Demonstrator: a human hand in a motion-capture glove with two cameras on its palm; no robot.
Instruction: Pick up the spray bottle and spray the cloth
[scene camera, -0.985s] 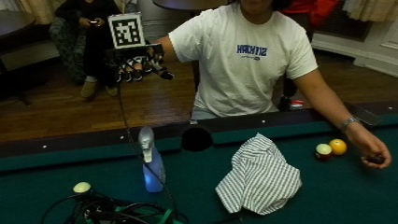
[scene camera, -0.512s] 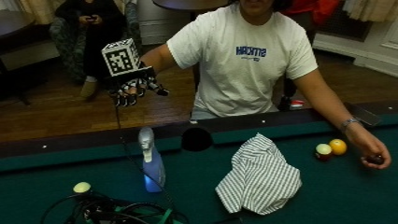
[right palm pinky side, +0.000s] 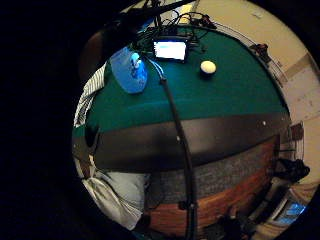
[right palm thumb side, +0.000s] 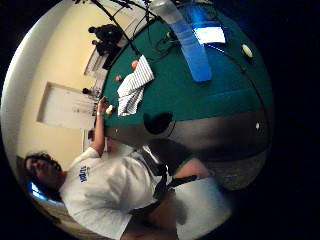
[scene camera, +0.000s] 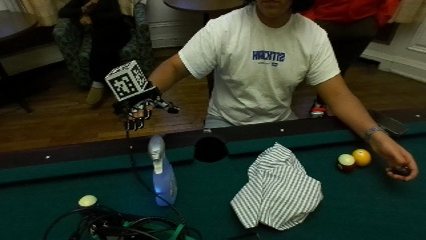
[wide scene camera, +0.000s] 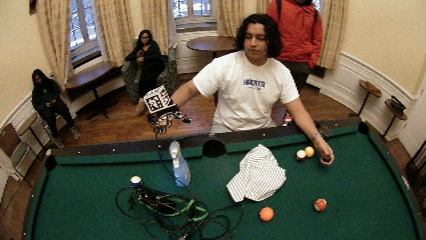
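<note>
Outside view: a person's gloved right hand (scene camera: 136, 107) hangs above the counter (scene camera: 373, 210) rail, fingers (scene camera: 135, 122) drooping, holding nothing; the spray bottle (scene camera: 162, 172) stands upright just below, reachable.

Wide outside view: striped cloth (wide scene camera: 257, 175) lies at the bottle's three o'clock, awaiting spray.

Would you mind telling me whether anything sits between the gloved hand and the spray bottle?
Nothing visible does. The gloved right hand hovers above the table rail, and the spray bottle stands upright on the felt just below it.
</note>
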